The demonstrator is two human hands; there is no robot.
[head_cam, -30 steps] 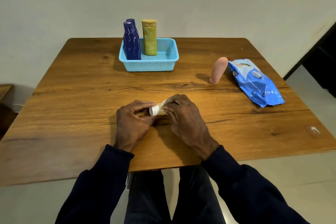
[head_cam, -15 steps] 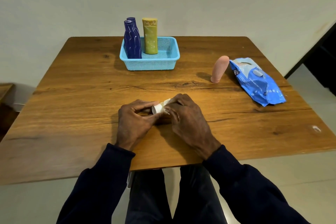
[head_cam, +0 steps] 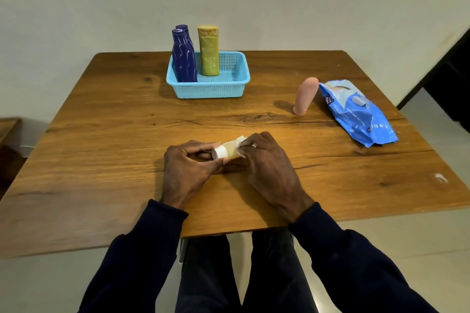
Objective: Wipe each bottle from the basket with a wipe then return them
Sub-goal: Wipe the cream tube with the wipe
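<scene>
Head view shows your left hand (head_cam: 188, 170) pinching the white-capped end of a small yellowish bottle (head_cam: 229, 152) between thumb and fingers. Your right hand (head_cam: 269, 168) curls round the bottle's body with a white wipe (head_cam: 240, 140) held against it under the fingertips. The bottle lies on its side between your two hands, over the near middle of the wooden table (head_cam: 101, 147); whether it rests on the tabletop cannot be told. At the far middle of the table sits a light blue basket (head_cam: 211, 90). Two dark blue bottles (head_cam: 184, 61) stand upright in its left end, one behind the other, and a yellow-green bottle (head_cam: 208, 53) stands upright just beside them. Well apart to the right, a pink bottle (head_cam: 305, 96) stands on the table, leaning slightly. Just beside it, on its right, lies a blue pack of wipes (head_cam: 361, 117), crumpled and flat on the wood.
</scene>
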